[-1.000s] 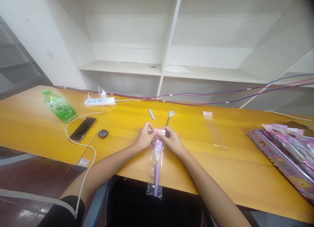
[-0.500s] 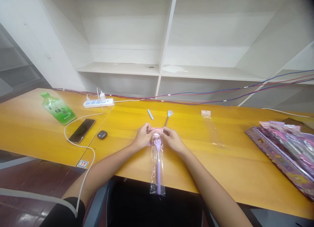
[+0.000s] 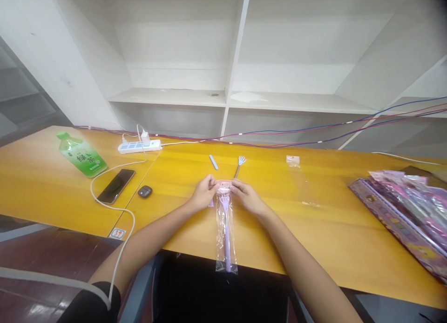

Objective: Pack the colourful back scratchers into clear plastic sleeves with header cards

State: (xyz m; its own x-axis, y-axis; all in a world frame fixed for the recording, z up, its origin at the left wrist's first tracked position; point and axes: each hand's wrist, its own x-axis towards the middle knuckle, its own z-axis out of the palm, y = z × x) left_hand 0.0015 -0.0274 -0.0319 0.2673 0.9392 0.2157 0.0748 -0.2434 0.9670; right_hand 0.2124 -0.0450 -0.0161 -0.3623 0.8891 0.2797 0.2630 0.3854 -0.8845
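Note:
A clear plastic bag [image 3: 220, 248] with a pink header hangs between my hands, its lower end past the table's front edge. Inside it lies a purple back scratcher [image 3: 227, 239], hand-shaped end up. My left hand [image 3: 205, 192] pinches the header's left side. On the right side, my right hand [image 3: 247, 196] grips the same header with thumb and fingers. Just beyond my right hand is a blue back scratcher [image 3: 241, 162], its lower part hidden. A short blue stick-like piece [image 3: 213, 162] lies beyond my left hand.
Another clear bag [image 3: 296, 181] lies flat to the right. Packaged items [image 3: 412, 192] fill a patterned purple box [image 3: 394, 225] at far right. On the left are a green tea bottle [image 3: 82, 155], phone [image 3: 117, 185], black case [image 3: 145, 191], power strip [image 3: 139, 146] and white cable [image 3: 131, 220].
The bag's lower end has swung slightly up and to the right. My right hand's fingers have shifted a little lower on the header; my left hand stays nearly still.

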